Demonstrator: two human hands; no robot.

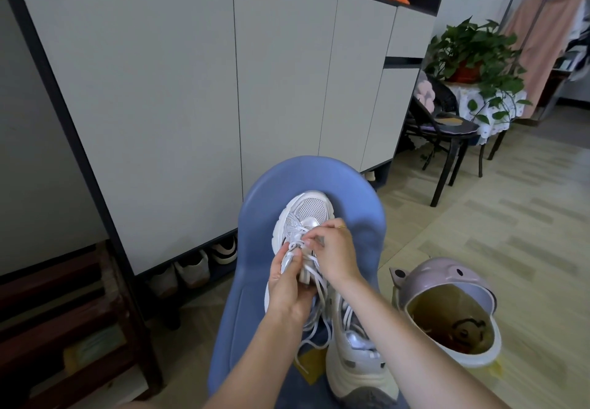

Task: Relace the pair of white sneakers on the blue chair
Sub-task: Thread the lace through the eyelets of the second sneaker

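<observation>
The sneaker you are working on (303, 217) lies toe-away on the seat of the blue chair (357, 191), and its white lace (314, 268) is partly threaded, with loose ends trailing down toward you over the seat. Your left hand (285, 287) is curled around the tongue and upper edge of the shoe, steadying it, while your right hand (332, 249) pinches the lace near the lower eyelets, fingers drawn in tight. The second sneaker (354, 367) stands just beside it at the near edge of the seat, close under your right forearm, its lace also slack. Expect the shoe itself to feel light but bulky, with a thick, firm sole and a soft mesh upper that gives when squeezed; hold it by the tongue or the eyelet stay, not the mesh. The lace looks flat, limp and prone to twisting, so take it close to the tip when feeding an eyelet. To your right on the floor sits a pink bin (453, 309), and a tall white cabinet (191, 73) rises behind the chair.
</observation>
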